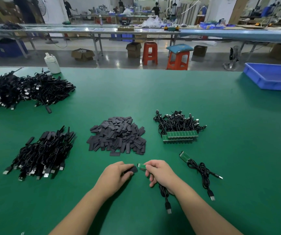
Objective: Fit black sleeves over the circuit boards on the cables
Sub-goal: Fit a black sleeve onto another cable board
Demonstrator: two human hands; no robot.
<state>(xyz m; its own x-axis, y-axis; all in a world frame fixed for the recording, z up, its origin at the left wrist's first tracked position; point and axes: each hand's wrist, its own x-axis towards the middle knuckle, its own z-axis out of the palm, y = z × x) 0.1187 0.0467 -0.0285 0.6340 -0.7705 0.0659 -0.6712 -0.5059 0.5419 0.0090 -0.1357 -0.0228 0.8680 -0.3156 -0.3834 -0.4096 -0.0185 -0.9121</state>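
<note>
Left hand (117,173) pinches a black sleeve (133,170) mouth-on to the circuit board (141,165) pinched by the right hand (160,172), seemingly aligned for sliding on.

Green table (221,116) bears sleeves (117,135), cable heaps (42,155) (three), blue tray (271,77).

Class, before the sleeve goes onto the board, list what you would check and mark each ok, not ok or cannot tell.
1. Left hand grips a black sleeve: ok.
2. Right hand pinches the circuit board: ok.
3. Board's free end points toward the sleeve: ok.
4. Sleeve mouth open: cannot tell.
5. Board already inside the sleeve: not ok, a gap shows.
6. Cable hangs free below the right hand: ok.
</note>
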